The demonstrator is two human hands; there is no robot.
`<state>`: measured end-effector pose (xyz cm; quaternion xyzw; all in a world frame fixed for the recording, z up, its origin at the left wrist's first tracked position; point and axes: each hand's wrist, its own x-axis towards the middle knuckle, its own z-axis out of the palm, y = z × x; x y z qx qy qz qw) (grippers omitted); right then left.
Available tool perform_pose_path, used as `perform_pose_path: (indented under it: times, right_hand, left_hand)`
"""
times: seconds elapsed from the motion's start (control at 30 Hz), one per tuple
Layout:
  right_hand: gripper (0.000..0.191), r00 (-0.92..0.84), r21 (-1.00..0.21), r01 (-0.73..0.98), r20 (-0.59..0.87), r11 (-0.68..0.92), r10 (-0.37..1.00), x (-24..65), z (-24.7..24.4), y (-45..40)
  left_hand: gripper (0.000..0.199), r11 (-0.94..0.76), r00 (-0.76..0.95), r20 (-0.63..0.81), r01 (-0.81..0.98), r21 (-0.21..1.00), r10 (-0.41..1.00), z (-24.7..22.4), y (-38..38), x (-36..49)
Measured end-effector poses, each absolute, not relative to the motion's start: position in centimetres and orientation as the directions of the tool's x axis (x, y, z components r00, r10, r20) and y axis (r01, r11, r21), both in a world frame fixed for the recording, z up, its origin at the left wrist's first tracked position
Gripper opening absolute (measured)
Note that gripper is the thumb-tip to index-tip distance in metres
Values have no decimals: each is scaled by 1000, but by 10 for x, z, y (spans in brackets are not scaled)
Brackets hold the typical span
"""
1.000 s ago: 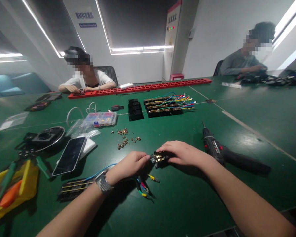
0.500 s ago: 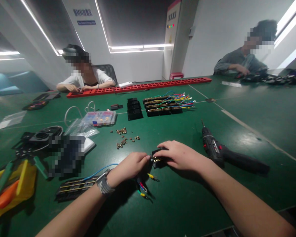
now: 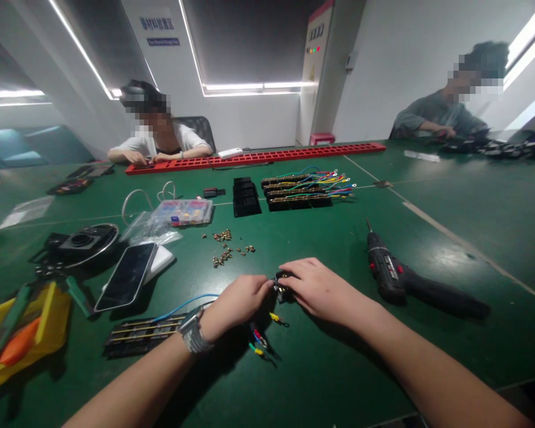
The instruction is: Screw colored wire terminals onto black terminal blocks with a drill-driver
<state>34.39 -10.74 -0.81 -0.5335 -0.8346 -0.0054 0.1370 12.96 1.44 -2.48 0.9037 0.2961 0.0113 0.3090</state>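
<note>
My left hand (image 3: 245, 297), wearing a watch, is closed with thumb and finger pinched at the near left side of a small black part with brass contacts (image 3: 282, 292). My right hand (image 3: 323, 288) curls over this part from the right, its fingertips on the top. Beneath my left forearm lies a black strip with brass bars (image 3: 138, 336); whether it joins the held part is hidden. From it runs a blue wire (image 3: 182, 304). Below my left hand, several wire ends with ring terminals (image 3: 259, 340) stick out over the table.
A cordless screwdriver (image 3: 390, 270) lies right. Beyond my hands are loose brass screws (image 3: 223, 255), black covers (image 3: 245, 196), wired strips (image 3: 298, 190) and a parts box (image 3: 182, 212). Left are a phone (image 3: 127, 276) and yellow bin (image 3: 49, 333). Two people sit across the green table (image 3: 321, 368).
My right fingers have shifted slightly on the black part, leaving less of it covered. My left hand keeps its pinch. The whole view has moved a little.
</note>
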Motion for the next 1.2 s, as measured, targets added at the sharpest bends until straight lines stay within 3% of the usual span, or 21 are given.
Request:
perform_pose_path:
  times: [0.23,0.4,0.67,1.03,1.2]
  right_hand:
    - [29,-396,-115,891,275,439,876,331,-11,-110]
    - [26,-397,-139,880,306,454,865,333,-14,-109]
    - [26,-387,-188,870,315,457,867,338,-14,-104]
    - [34,-365,-305,835,316,458,876,346,-17,-102]
    - [28,-378,-278,842,307,462,873,345,-15,-102]
  left_hand:
    - [46,-675,863,-155,477,563,481,-24,14,126]
    - [29,-665,851,-82,462,587,519,-25,12,122]
    - [22,-736,837,-28,495,462,546,-27,10,123]
    - [29,-689,858,7,407,599,514,-23,17,120]
    - [29,-670,866,-23,404,622,500,-22,17,120]
